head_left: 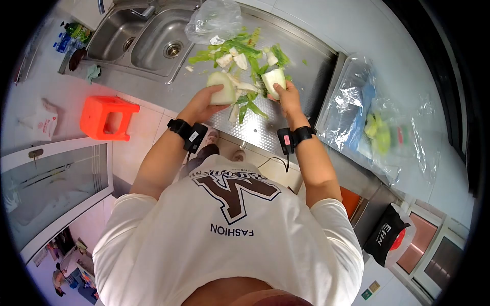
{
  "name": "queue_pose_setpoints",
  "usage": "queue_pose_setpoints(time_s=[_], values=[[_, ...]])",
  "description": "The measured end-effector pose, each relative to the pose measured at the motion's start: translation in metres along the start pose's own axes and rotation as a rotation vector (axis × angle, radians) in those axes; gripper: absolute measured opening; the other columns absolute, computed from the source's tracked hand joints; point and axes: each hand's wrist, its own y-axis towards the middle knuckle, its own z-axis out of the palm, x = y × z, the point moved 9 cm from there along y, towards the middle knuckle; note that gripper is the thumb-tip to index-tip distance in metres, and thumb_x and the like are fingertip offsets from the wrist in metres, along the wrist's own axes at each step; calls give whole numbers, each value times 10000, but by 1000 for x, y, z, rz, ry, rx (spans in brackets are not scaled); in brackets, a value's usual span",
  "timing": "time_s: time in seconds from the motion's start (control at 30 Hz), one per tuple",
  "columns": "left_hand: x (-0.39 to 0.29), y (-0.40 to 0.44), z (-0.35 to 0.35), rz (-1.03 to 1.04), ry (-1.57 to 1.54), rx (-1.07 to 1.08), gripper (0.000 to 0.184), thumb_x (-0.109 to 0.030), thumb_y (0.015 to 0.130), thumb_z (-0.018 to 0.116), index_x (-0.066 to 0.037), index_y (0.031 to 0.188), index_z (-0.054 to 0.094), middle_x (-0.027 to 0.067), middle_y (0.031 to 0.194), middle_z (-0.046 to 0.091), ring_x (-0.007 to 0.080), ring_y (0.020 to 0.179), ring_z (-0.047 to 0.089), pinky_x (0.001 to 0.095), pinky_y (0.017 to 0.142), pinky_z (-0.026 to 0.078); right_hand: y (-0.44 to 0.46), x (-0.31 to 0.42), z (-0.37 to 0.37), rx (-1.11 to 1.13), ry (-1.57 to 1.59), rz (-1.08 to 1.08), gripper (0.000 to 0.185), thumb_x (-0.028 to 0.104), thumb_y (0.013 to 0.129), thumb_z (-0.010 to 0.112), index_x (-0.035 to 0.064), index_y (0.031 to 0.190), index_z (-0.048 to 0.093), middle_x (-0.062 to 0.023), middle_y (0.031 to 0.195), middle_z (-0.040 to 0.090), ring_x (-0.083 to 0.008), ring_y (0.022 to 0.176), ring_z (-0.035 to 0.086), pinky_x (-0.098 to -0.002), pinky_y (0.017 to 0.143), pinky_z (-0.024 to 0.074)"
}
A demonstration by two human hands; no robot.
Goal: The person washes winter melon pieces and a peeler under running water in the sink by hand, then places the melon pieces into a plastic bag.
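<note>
My left hand (206, 102) is closed around a large pale-green piece of peeled gourd (221, 87), rounded and smooth; its exact kind is unclear. In my right hand (289, 97) is a smaller piece of gourd (273, 81), white on its top face and pale green along the side. Both are held apart, just over the steel counter (224, 120). Between and beyond them lie green peel strips (250, 51) and white chunks (240, 61). Each wrist carries a strapped black device.
A double steel sink (158, 43) is at the back left, beside a crumpled clear plastic bag (214, 23). More clear plastic (357, 97) covers the right side, with a green item in it. An orange stool (107, 117) stands on the floor to the left.
</note>
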Motion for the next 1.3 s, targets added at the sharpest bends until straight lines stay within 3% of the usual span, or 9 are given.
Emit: queue_pose_setpoints(time_s=[0.13, 0.27, 0.4, 0.5, 0.67, 0.8, 0.97, 1.07, 1.3], values=[[9, -2, 65, 69, -96, 215, 347, -244, 935, 495, -13, 1193, 480, 105, 1095, 586, 253, 986, 591, 377, 937, 445, -47, -3, 38, 190, 341, 87, 312, 54, 926, 462, 0, 1233, 445, -151, 1114, 576, -248, 965, 613, -332, 790, 572], [39, -3, 107, 48, 118, 433, 364, -312, 942, 480, -29, 1171, 500, 101, 1035, 609, 241, 963, 597, 371, 876, 467, -95, -5, 65, 298, 616, 175, 284, 103, 941, 407, -8, 1193, 478, -120, 1110, 584, -200, 1005, 590, -314, 833, 533], [44, -22, 124, 23, 149, 468, 352, -303, 926, 513, -30, 1148, 505, 109, 1051, 606, 239, 940, 606, 375, 814, 493, -119, 7, 46, 319, 279, 8, 344, 71, 901, 459, 41, 1238, 522, -27, 1078, 597, -81, 850, 536, -214, 757, 409], [47, -24, 122, 7, 30, 373, 358, -296, 913, 547, -38, 1157, 505, 107, 1066, 595, 225, 962, 588, 380, 814, 491, -124, 3, 24, 310, 197, -63, 423, 68, 881, 494, 27, 1301, 463, -38, 1135, 574, -92, 871, 536, -227, 763, 418], [9, -29, 85, 191, -72, 143, 353, -224, 864, 632, -58, 1151, 512, 105, 1089, 584, 245, 970, 578, 369, 795, 495, -136, -11, -39, 189, 341, -7, 455, 132, 905, 530, 21, 1329, 407, -93, 1213, 535, -191, 1022, 566, -309, 861, 463], [-34, -54, 22, 360, -112, -34, 355, -231, 858, 639, -62, 1146, 522, 106, 1065, 594, 260, 952, 584, 357, 783, 497, -143, -44, -87, 147, 368, 24, 444, 128, 907, 526, 27, 1324, 412, -91, 1179, 561, -189, 1002, 574, -305, 851, 472], [-69, -98, -68, 458, -146, -57, 352, -238, 848, 651, -77, 1139, 535, 108, 1051, 600, 274, 941, 585, 355, 781, 495, -148, -73, -119, 45, 458, 68, 368, 110, 913, 509, 36, 1269, 454, -99, 1141, 585, -186, 951, 600, -303, 809, 503], [-79, -133, -111, 512, -183, -182, 334, -249, 849, 647, -111, 1133, 536, 74, 1027, 610, 243, 927, 586, 353, 743, 486, -151, -74, -111, 32, 502, 53, 332, 103, 912, 508, 35, 1235, 473, -104, 1119, 594, -187, 913, 614, -302, 791, 510], [-107, -165, -202, 523, -306, -144, 323, -256, 856, 633, -99, 1122, 539, 78, 1013, 613, 253, 890, 597, 334, 726, 493, -145, -59, -26, 76, 444, 86, 360, 106, 912, 510, 18, 1257, 457, -114, 1116, 597, -181, 914, 612, -286, 780, 512]])
